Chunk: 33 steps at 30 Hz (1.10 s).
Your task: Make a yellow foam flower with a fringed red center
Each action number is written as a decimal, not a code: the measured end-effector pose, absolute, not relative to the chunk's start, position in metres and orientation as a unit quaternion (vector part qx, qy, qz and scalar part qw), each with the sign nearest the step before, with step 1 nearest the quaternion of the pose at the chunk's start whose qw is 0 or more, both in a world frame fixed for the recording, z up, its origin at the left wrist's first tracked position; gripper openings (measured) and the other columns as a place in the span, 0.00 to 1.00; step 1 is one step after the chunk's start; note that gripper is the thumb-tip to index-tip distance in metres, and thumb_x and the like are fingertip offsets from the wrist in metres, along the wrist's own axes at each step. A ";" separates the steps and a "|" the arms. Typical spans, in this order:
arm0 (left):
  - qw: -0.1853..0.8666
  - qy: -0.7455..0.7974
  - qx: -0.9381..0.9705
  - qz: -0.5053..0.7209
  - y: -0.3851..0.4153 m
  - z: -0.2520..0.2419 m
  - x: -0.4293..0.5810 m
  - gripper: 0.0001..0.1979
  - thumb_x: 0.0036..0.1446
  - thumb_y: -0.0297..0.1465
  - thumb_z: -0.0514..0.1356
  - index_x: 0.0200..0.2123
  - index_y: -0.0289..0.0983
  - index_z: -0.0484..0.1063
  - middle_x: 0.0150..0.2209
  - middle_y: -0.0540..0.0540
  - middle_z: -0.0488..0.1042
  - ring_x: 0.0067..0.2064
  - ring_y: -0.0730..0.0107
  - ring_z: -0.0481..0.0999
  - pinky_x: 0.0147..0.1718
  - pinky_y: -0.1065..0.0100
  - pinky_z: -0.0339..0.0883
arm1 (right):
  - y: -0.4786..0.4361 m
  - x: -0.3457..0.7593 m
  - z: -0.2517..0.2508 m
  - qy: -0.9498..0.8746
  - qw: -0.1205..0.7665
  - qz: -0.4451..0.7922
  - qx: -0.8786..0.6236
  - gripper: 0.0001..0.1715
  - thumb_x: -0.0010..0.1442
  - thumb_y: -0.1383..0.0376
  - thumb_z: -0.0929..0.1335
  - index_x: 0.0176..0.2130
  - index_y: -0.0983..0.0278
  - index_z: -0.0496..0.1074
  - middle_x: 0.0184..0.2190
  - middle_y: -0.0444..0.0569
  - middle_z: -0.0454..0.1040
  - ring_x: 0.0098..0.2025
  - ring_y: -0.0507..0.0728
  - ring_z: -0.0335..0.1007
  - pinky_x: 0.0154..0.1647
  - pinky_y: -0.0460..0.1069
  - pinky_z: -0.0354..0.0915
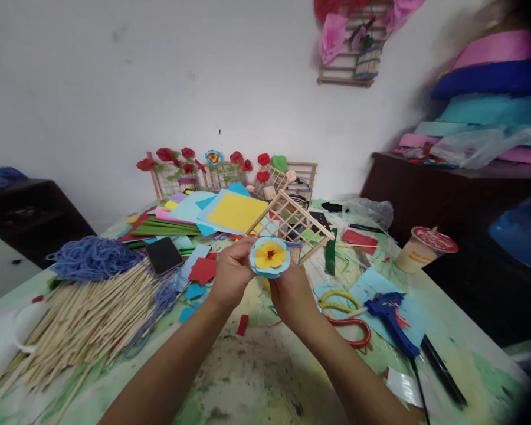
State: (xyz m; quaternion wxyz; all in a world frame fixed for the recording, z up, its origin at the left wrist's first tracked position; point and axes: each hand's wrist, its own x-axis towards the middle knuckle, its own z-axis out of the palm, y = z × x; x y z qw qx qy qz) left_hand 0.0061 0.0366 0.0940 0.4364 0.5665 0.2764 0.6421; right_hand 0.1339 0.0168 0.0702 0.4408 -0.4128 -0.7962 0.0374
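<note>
A paper flower (269, 257) with light blue outer petals, yellow inner petals and a small red centre is held up in the middle of the view. My left hand (233, 273) grips it from the left, fingers closed at its edge. From below and to the right, my right hand (292, 292) is closed under the flower, its fingertips partly hidden behind it. Just behind the hands stands a small wooden stick lattice (297, 219), tilted, with a little stick pot (294, 252) near its lower part.
Thin sticks (88, 319), blue yarn (92, 258) and a phone (163, 255) lie left. Coloured paper (236, 211) is stacked behind. At right are scissors (356, 332), a blue glue gun (392, 321), a black marker (443, 370) and a drink cup (425, 250).
</note>
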 end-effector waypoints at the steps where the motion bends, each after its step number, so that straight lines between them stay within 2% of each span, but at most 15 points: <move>1: 0.438 0.278 0.560 0.646 0.037 0.093 0.006 0.09 0.35 0.27 0.69 0.26 0.36 0.79 0.34 0.45 0.77 0.37 0.63 0.74 0.40 0.65 0.66 | 0.016 0.134 0.071 -0.802 0.434 0.050 -0.407 0.17 0.58 0.74 0.60 0.42 0.62 0.71 0.41 0.54 0.74 0.46 0.59 0.67 0.44 0.51 0.63; 3: 0.449 0.286 0.537 0.654 0.040 0.092 0.007 0.09 0.36 0.26 0.69 0.26 0.36 0.79 0.33 0.47 0.78 0.37 0.64 0.73 0.40 0.66 0.65 | 0.014 0.132 0.073 -0.807 0.417 0.075 -0.411 0.15 0.58 0.74 0.59 0.41 0.63 0.70 0.40 0.53 0.74 0.44 0.58 0.67 0.43 0.51 0.62; 7: 0.526 0.315 0.445 0.653 0.047 0.091 0.010 0.09 0.36 0.25 0.68 0.27 0.35 0.78 0.27 0.49 0.77 0.34 0.69 0.73 0.39 0.68 0.63 | 0.011 0.128 0.073 -0.774 0.408 0.210 -0.436 0.11 0.59 0.71 0.59 0.28 0.64 0.67 0.26 0.46 0.70 0.30 0.53 0.65 0.31 0.46 0.58; 10: 0.609 0.328 0.367 0.622 0.051 0.090 0.011 0.07 0.36 0.25 0.69 0.24 0.34 0.77 0.24 0.50 0.76 0.28 0.76 0.71 0.32 0.73 0.61 | 0.012 0.125 0.071 -0.720 0.434 0.346 -0.417 0.15 0.59 0.69 0.59 0.22 0.64 0.63 0.21 0.42 0.65 0.26 0.50 0.62 0.29 0.45 0.56; 12: 0.651 0.330 0.329 0.599 0.053 0.090 0.011 0.07 0.37 0.25 0.68 0.24 0.33 0.76 0.23 0.51 0.74 0.25 0.79 0.69 0.27 0.74 0.59 | 0.014 0.124 0.068 -0.692 0.449 0.389 -0.410 0.15 0.58 0.68 0.60 0.21 0.64 0.62 0.20 0.42 0.64 0.25 0.50 0.60 0.29 0.45 0.55; 18: 0.698 0.311 0.300 0.571 0.053 0.090 0.011 0.06 0.40 0.24 0.66 0.26 0.32 0.75 0.25 0.50 0.75 0.27 0.78 0.70 0.28 0.74 0.60 | 0.019 0.124 0.062 -0.666 0.470 0.414 -0.405 0.13 0.56 0.67 0.60 0.21 0.63 0.63 0.19 0.42 0.64 0.25 0.50 0.59 0.28 0.46 0.55; 33: 0.694 0.336 0.304 0.559 0.053 0.090 0.011 0.02 0.41 0.22 0.64 0.23 0.30 0.74 0.22 0.50 0.71 0.25 0.78 0.68 0.25 0.75 0.59 | 0.020 0.125 0.059 -0.665 0.471 0.445 -0.371 0.12 0.57 0.66 0.60 0.22 0.63 0.62 0.20 0.42 0.65 0.25 0.50 0.60 0.28 0.45 0.56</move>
